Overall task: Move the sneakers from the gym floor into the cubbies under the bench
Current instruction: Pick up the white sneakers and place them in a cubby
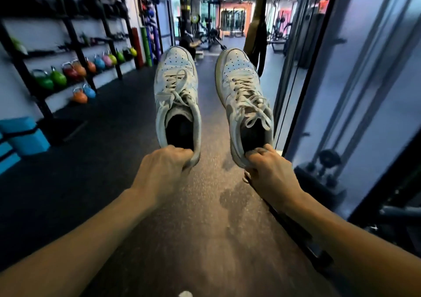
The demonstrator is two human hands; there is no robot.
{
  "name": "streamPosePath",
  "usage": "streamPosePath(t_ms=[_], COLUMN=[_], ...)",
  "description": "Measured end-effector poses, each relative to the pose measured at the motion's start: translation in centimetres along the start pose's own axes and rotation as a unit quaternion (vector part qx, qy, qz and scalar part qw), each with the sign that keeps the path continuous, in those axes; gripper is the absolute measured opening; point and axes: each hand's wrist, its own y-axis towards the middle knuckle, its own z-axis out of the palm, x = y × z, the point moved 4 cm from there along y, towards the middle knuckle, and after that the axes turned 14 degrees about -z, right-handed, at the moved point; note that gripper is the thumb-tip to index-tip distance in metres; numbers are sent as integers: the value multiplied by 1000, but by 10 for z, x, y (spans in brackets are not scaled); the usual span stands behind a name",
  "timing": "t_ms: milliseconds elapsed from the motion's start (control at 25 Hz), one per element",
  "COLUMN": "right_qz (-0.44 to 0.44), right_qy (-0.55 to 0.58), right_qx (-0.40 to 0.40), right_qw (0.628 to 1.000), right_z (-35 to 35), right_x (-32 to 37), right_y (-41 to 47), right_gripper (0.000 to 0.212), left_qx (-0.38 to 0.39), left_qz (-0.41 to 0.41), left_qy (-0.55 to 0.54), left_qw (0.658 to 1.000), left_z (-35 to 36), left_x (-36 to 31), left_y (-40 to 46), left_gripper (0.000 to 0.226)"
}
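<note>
Two white lace-up sneakers hang in the air in front of me, toes pointing away. My left hand (163, 166) grips the heel collar of the left sneaker (176, 92), fingers hooked inside its opening. My right hand (270, 171) pinches the heel of the right sneaker (242, 96) in the same way. Both shoes are held well above the dark rubber gym floor (193, 217). No bench or cubbies are in view.
A black rack with coloured kettlebells (58, 78) lines the left wall, with blue pads (25, 135) below. A cable machine with glass panels (341, 126) stands on the right. A hanging strap (258, 35) dangles ahead. A person exercises far down the aisle (189, 44).
</note>
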Motion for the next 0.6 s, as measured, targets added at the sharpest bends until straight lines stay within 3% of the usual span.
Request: streamPosePath(t_ms=[320, 600], right_qz=[-15, -5], right_qy=[-47, -84], right_qx=[-67, -75], right_qw=[997, 994], right_z=[-165, -253], right_x=[13, 23], right_y=[85, 103], right_gripper=[18, 15], left_qx=[-87, -101], left_qz=[22, 29], left_qy=[12, 10], left_qw=[996, 994], left_z=[-182, -248], left_x=[-40, -80], left_y=[50, 51], left_gripper=[22, 22])
